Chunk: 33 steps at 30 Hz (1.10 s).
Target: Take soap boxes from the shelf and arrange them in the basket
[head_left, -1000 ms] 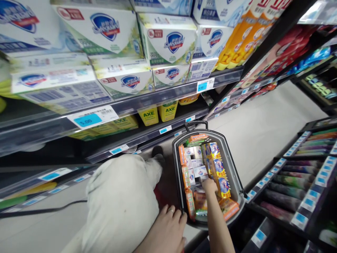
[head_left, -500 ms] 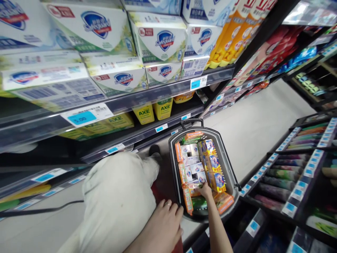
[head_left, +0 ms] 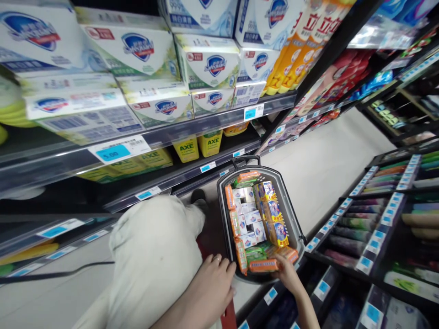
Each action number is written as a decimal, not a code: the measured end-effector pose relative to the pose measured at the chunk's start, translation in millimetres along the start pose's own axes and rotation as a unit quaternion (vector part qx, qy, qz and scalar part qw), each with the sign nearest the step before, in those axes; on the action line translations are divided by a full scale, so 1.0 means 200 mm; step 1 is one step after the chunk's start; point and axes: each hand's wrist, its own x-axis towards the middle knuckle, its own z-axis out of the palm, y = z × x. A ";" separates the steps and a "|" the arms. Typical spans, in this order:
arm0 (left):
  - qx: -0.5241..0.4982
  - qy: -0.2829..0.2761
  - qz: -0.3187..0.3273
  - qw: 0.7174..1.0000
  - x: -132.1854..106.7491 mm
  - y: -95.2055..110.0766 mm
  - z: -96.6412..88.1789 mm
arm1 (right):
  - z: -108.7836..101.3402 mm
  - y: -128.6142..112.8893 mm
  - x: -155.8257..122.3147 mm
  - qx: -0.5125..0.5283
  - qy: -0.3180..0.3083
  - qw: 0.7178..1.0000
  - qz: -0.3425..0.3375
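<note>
A dark shopping basket [head_left: 293, 201] stands on the floor. White Safeguard soap boxes [head_left: 252, 217] lie in its middle, with yellow-and-blue packs [head_left: 277, 230] along the right side. Orange-and-green packets [head_left: 241, 253] stand along the left wall. My right hand [head_left: 288, 273] is at the basket's near end, its fingers closed on the end of an orange-edged packet [head_left: 263, 265]. Another orange packet [head_left: 288, 254] lies just beyond those fingers. Left of the basket, my left hand [head_left: 216, 276] lies palm down with fingers extended, holding nothing; a ring is on one finger.
A shelf of larger Safeguard boxes [head_left: 144, 50] rises ahead, with yellow AXE bottles [head_left: 187, 147] below. Orange bottles [head_left: 291, 68] stand at its right end. Low racks of packets [head_left: 363, 228] line the right. My bent knee [head_left: 154, 237] is left of the basket; pale floor [head_left: 322, 141] runs beyond.
My right hand has moved from the soap boxes to the basket's near end, and the orange-edged packet has shifted there with it. My left hand has barely moved.
</note>
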 end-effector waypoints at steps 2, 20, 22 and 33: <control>0.000 0.004 0.002 1.000 0.00 0.00 0.00 | 0.04 0.04 -0.04 0.028 -0.018 0.999 0.004; 0.018 0.000 0.004 1.000 -0.02 0.02 -0.05 | 0.27 0.04 -0.11 -0.154 0.013 0.985 -0.073; 0.018 -0.001 0.003 1.000 -0.02 0.02 -0.05 | 0.28 0.00 -0.10 -0.158 0.042 0.986 -0.039; 0.005 -0.003 0.004 1.000 -0.02 0.02 -0.06 | 0.18 -0.10 -0.09 -0.240 -0.020 0.962 -0.127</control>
